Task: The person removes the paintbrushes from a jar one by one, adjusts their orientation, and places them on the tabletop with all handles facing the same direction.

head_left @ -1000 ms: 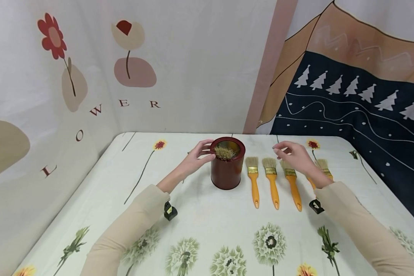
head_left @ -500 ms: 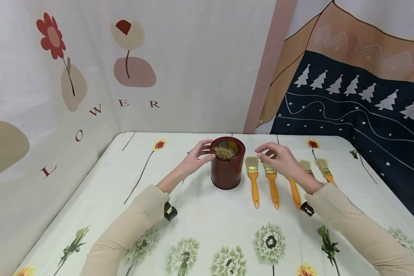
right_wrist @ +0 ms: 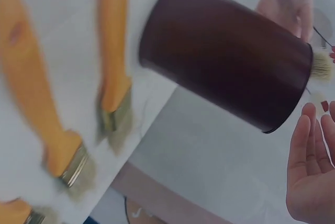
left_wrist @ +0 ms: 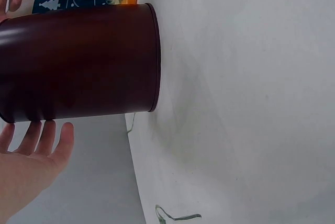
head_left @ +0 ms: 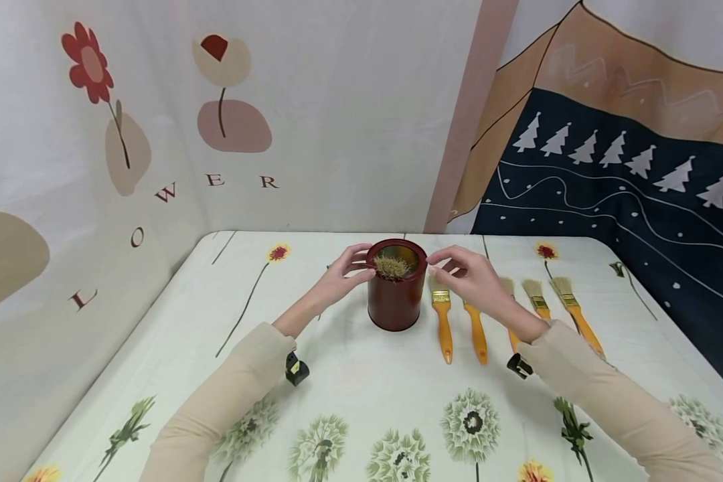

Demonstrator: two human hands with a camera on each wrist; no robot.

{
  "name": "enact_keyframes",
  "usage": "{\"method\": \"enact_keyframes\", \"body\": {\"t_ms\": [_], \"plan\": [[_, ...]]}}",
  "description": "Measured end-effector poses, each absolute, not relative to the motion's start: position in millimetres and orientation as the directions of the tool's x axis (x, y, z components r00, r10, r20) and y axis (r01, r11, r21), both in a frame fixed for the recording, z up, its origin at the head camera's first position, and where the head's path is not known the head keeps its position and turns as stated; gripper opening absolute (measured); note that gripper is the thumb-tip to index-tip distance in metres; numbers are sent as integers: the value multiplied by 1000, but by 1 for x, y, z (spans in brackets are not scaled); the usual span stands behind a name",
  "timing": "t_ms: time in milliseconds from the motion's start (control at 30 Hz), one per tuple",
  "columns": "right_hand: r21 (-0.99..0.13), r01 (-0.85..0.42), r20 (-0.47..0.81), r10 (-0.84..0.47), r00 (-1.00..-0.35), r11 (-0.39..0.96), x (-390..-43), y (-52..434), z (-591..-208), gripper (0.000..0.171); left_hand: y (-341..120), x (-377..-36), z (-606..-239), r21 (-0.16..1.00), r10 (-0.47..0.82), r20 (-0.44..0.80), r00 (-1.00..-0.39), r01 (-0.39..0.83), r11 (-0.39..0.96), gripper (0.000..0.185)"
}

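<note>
A dark red metal can (head_left: 395, 304) stands upright on the table, its top uncovered. At its mouth a straw-coloured tuft of bristles (head_left: 391, 266) shows, and it pokes past the rim in the right wrist view. My left hand (head_left: 342, 276) touches the can's left side near the rim, its fingers fairly straight in the left wrist view. Beside the right rim is my right hand (head_left: 470, 278), with nothing seen between its loosely bent fingers; I cannot tell whether the fingertips touch the can. Below that hand lies a paint brush (head_left: 443, 328) with an orange handle.
Several more orange-handled paint brushes (head_left: 581, 321) lie in a row to the right, bristles away from me, some partly behind my right arm. The table wears a white flowered cloth (head_left: 349, 415). Printed fabric (head_left: 337, 134) hangs behind it and to the left.
My right hand has moved left from above the brushes to the can's right rim, baring the brushes farther right. My left hand and the can have stayed put.
</note>
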State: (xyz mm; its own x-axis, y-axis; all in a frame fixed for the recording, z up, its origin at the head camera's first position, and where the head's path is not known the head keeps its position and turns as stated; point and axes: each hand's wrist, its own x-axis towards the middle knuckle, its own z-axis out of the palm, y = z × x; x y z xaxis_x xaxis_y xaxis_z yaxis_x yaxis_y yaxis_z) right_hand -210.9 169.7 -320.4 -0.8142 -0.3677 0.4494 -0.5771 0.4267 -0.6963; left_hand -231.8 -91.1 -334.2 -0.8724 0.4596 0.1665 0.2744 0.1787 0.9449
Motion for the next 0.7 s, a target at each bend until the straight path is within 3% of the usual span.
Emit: {"method": "enact_keyframes", "body": {"t_ms": [267, 700], "plan": [[-736, -526, 399, -354, -846, 426, -211, 155, -314, 24, -91, -232, -334, 947, 455, 157, -877, 265, 183, 53], [-776, -511, 342, -434, -833, 369, -210, 136, -323, 35, -91, -231, -334, 940, 457, 156, -876, 273, 203, 54]]}}
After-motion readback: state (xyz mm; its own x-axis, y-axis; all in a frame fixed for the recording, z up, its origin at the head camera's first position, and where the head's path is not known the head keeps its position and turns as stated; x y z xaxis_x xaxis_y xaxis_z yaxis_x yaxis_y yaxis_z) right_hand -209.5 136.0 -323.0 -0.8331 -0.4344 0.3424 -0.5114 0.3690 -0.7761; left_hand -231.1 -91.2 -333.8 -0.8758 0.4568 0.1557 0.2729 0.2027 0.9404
